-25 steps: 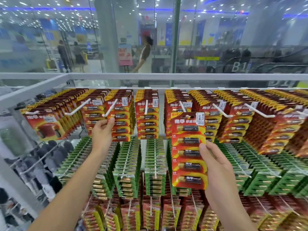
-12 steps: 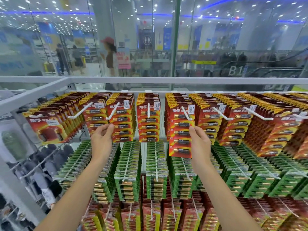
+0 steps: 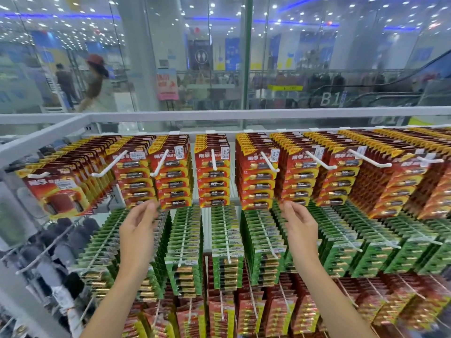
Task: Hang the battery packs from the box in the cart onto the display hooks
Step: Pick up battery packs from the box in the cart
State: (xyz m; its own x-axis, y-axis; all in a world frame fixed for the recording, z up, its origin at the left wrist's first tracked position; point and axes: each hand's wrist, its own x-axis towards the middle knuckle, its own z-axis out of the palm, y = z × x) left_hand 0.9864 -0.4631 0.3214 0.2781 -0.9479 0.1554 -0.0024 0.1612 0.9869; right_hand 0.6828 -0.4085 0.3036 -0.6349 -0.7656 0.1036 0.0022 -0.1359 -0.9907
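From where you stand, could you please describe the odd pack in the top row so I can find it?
Follow the white rail across the display's top to its left corner. Beneath it, the top row of red packs ends at the leftmost stack. Its front pack shows one large battery; neighbours carry strips of slim ones.

Your left hand (image 3: 139,230) and right hand (image 3: 301,228) are both raised, palms toward the display, fingers loosely extended, nothing held. Fingertips of each sit at the lower edge of the top row of red battery packs (image 3: 258,181); motion blur, so contact unclear. The red packs hang on white hooks (image 3: 269,162) that stick out toward you. Green packs (image 3: 227,230) fill the row below, behind your hands. Bottom row (image 3: 278,311) is red-and-green packs, nearest you. White rail (image 3: 268,115) runs across above the top row. Far side: glass wall (image 3: 305,57), B1 sign (image 3: 329,98) at right.
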